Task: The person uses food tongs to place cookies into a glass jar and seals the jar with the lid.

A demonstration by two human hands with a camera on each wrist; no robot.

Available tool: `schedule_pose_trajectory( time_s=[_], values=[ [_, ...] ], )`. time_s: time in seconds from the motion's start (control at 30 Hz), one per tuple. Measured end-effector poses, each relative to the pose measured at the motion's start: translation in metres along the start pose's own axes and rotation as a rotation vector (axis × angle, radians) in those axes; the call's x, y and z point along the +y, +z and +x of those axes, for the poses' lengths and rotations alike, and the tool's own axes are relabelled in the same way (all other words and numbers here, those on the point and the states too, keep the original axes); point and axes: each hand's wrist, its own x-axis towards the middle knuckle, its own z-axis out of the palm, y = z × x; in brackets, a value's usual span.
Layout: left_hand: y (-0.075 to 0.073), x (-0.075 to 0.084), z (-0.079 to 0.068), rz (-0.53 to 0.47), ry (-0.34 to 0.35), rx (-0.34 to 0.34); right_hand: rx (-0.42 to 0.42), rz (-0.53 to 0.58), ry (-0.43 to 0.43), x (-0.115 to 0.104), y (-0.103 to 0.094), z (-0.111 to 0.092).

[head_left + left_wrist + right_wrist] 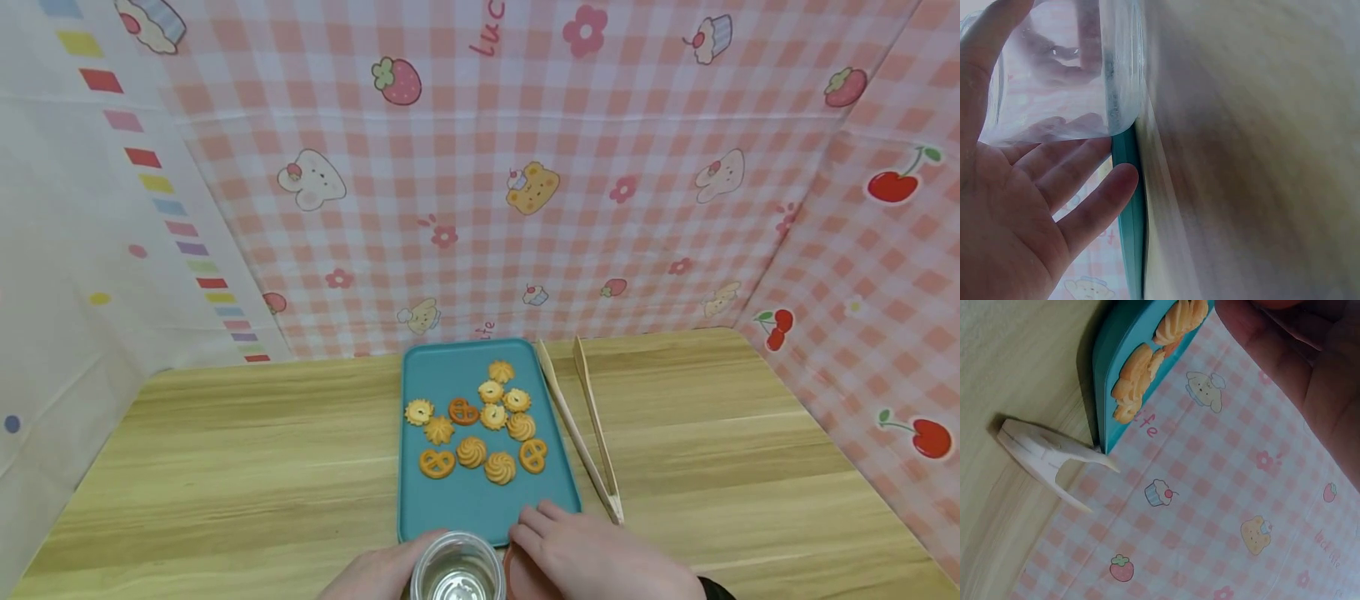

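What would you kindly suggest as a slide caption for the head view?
Left hand holds a clear jar near butter cookies and pretzels on a teal tray, wooden tongs alongside.

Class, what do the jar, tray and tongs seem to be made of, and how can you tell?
The jar is glass or clear plastic, glossy: its walls are see-through with highlights. The tray looks plastic, low in shine: one even teal with a smooth rim. The tongs are probably wood or bamboo, matt: pale tan strips.
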Motion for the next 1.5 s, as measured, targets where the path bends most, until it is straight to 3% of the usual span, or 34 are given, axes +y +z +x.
schedule_pose_trajectory(
  time_s=[0.2, 0.43, 0.87, 1.5],
  values=[
    [0.000, 0.000, 0.000, -0.004, 0.013, 0.005, 0.038, -0.098, -0.036, -0.001, 0.009, 0.002],
    [0.000, -0.001, 0.000, -0.013, 0.020, 0.006, 0.024, -0.124, 0.014, -0.006, 0.017, 0.006],
    [0.001, 0.001, -0.001, -0.028, -0.006, 0.019, 0.124, -0.265, 0.003, -0.011, 0.026, 0.007],
    [0.000, 0.001, 0.000, -0.039, 0.002, 0.010, 0.162, -0.322, 0.001, -0.012, 0.034, 0.006]
  ],
)
